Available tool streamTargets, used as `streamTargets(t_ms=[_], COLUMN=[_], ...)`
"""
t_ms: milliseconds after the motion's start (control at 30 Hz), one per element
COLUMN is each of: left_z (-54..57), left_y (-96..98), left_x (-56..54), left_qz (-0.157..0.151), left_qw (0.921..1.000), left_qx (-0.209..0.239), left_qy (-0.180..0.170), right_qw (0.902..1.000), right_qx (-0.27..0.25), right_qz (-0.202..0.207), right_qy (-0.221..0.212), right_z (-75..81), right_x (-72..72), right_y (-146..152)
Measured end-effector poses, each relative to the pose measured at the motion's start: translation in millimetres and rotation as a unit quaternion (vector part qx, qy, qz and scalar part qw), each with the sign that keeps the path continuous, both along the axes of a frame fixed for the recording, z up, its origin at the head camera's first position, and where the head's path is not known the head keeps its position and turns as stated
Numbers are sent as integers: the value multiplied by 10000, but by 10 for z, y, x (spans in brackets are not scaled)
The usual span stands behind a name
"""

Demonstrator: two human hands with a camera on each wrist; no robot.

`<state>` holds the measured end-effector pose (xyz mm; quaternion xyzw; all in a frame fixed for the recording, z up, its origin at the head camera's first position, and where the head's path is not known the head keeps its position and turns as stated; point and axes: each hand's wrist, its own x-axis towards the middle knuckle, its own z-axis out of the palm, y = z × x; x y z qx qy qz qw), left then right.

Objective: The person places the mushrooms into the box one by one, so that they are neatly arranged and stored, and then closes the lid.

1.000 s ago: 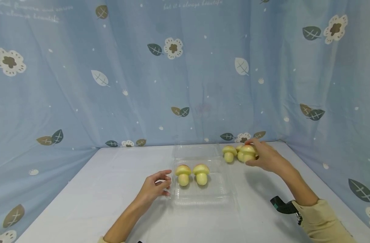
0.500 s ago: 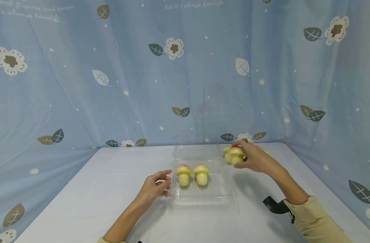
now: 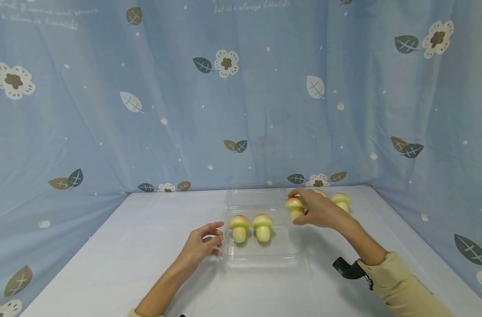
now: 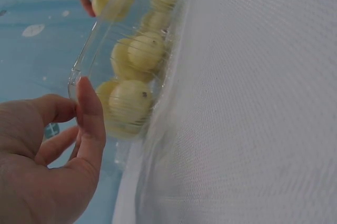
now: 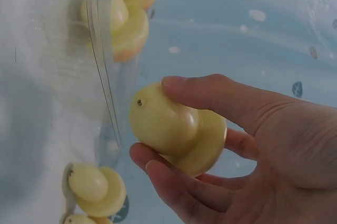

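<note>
My right hand [image 3: 321, 211] grips a yellow-green, mushroom-shaped piece [image 3: 294, 209] with a faint pink blush on its cap. It is at the right side of a clear plastic clamshell container [image 3: 260, 258]. In the right wrist view, thumb and fingers curl round the held mushroom [image 5: 163, 121], its stem end towards the container. Two similar mushrooms, a left one [image 3: 238, 229] and a right one [image 3: 262, 228], are side by side in the container. At its left edge, my left hand [image 3: 204, 242] pinches the rim, as the left wrist view shows.
The container's lid [image 3: 258, 197] is folded back towards the curtain [image 3: 177, 110]. Behind and right of my right hand, another mushroom [image 3: 341, 200] stands on the white table [image 3: 145, 246], and one more is partly hidden by the hand.
My right hand has carried the gripped mushroom leftward from the group at the back right to the container's right side. My left hand has stayed in place.
</note>
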<state>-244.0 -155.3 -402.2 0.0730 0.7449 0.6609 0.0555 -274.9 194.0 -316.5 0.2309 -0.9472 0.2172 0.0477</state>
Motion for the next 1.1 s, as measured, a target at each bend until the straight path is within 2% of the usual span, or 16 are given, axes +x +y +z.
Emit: streamTargets(t_ms=[367,600,767,1100], left_z=[-26,-22,-13,-13], left_y=[2,0,2,11], left_x=[3,5,4,-2], left_qz=[8,9,20,39], left_qw=[10000,10000,10000,10000], left_qx=[19,-14,-47,-16], left_qy=[-44,-10,-6,-30], right_qw=[9989,9980,9976,9946], right_qx=[357,335,387,731], right_qz=[59,175,322,159], right_qy=[-306,-497,-482,-724], right_z=[-42,-62,-67,-97], right_x=[35,11,0,-19], right_y=[-188,-262,-309,-403])
